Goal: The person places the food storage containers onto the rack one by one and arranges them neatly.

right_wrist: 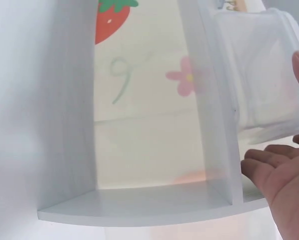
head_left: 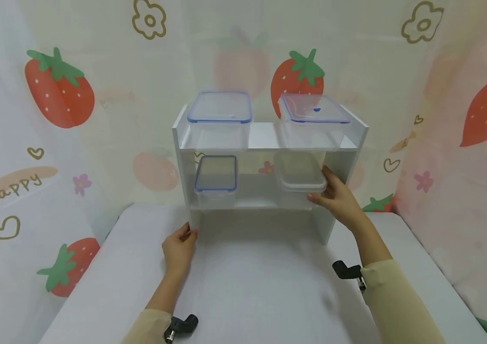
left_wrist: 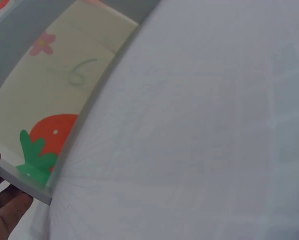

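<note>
A white shelf unit (head_left: 254, 210) with two tiers stands on the table. My left hand (head_left: 179, 248) pinches the lower front edge of its left side panel; in the left wrist view the thumb is on one face and the fingers on the other. On the lower tier at right sits a clear food container (head_left: 301, 177) with a whitish lid. Around its front right corner my right hand (head_left: 340, 198) holds it, thumb at the front, index finger along the right side. The other fingers (right_wrist: 262, 167) lie beside the container, partly apart from it.
A blue-rimmed food container (head_left: 216, 174) shares the lower tier, at left. Two larger lidded containers stand above, one at left (head_left: 220, 129) and one at right (head_left: 312, 131). Behind hangs a strawberry-print cloth (head_left: 234, 28). White cloth covers the table (head_left: 260, 282).
</note>
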